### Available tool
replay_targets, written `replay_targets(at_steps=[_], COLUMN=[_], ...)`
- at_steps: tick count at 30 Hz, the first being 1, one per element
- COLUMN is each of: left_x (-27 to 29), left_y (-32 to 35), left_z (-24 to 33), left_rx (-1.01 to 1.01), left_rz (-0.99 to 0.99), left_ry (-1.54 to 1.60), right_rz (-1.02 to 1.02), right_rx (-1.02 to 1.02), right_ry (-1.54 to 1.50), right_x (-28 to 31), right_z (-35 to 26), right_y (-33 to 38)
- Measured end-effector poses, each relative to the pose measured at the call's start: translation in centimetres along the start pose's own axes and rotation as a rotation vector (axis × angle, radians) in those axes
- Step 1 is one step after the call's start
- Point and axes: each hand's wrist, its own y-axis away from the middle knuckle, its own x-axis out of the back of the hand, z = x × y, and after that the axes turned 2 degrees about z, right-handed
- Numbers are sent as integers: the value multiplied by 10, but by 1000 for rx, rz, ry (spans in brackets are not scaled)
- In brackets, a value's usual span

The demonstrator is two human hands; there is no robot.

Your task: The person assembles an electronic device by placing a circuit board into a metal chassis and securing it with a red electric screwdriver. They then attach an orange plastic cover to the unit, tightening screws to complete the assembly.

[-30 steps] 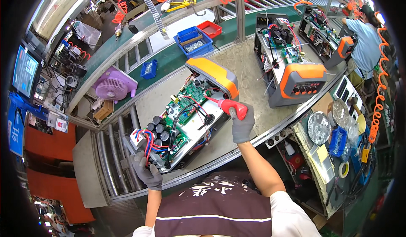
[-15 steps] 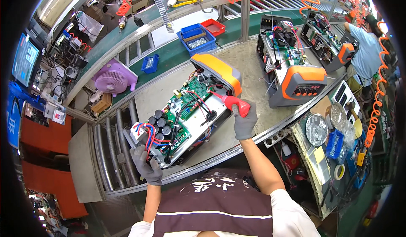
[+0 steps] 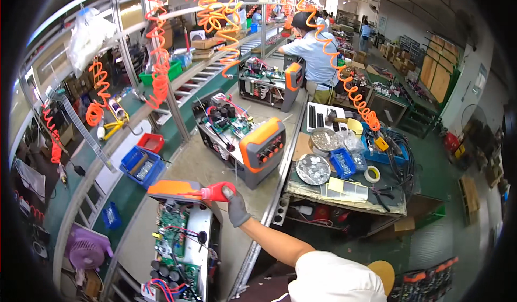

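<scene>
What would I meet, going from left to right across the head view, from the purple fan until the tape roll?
Purple fan → blue bin with small parts → red bottle held in the gloved right hand → round dish → tape roll.

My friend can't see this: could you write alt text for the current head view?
A grey-gloved right hand holds a red, thin-tipped tool by the orange-and-grey cover of an open machine with green circuit boards; two similar machines stand beyond.
</scene>
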Motion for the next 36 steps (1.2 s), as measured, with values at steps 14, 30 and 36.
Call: replay_targets(at_steps=[14, 30, 36], left_x=[42, 51, 44], left_y=[7, -87, -71], left_z=[-29, -118, -147], left_rx=[153, 844, 735], left_rz=[-82, 241, 183], left_ry=[69, 539, 496], right_rz=[-135, -309, -329], right_rx=[-185, -452, -670], right_ry=[-230, -188, -435], right_x=[-60, -152, -105], right_z=[22, 71, 27], right_y=[-36, -111, -99])
